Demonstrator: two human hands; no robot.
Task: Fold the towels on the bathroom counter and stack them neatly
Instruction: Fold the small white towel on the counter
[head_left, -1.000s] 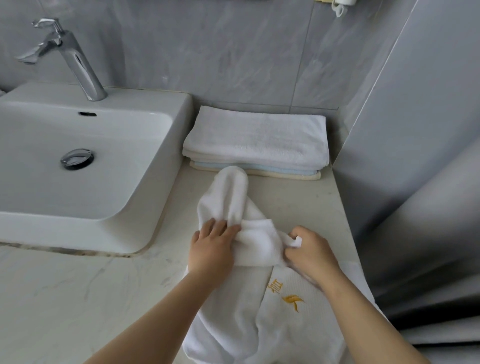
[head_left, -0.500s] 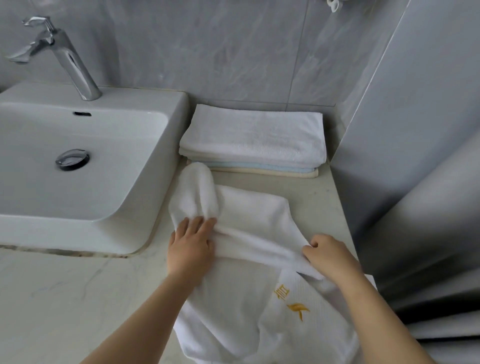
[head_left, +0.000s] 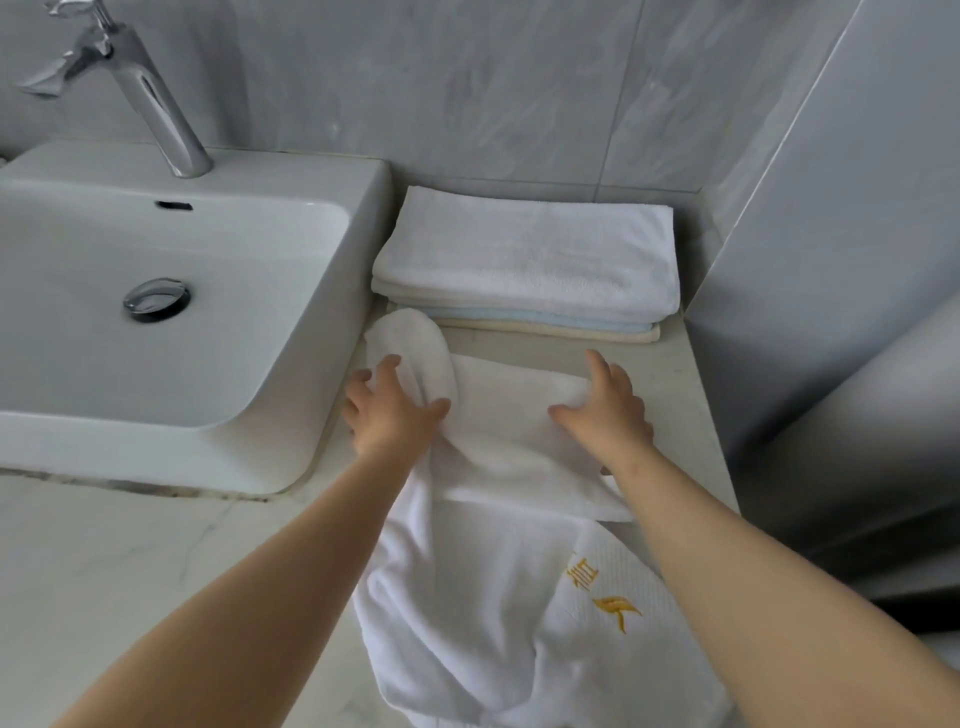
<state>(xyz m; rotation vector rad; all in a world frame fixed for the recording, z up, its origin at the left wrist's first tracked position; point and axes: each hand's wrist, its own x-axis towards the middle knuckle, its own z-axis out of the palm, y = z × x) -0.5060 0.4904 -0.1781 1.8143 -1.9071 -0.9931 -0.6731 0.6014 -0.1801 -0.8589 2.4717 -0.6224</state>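
Observation:
A white towel with yellow embroidery lies spread on the pale counter, its near end hanging over the front edge. My left hand rests flat on its left side with fingers spread, beside a rounded bunched corner. My right hand presses flat on the towel's far right corner, fingers straight. Behind them a stack of folded towels sits against the back wall, white on top, with pale blue and cream layers below.
A white basin with a chrome tap and drain plug stands at the left, touching the towel's left edge. Grey tiled walls close the back and right. A grey panel borders the counter's right side.
Both hands let go of the pinched towel edge, moved apart and forward, and now lie flat on the cloth. The towel is spread wider across the counter.

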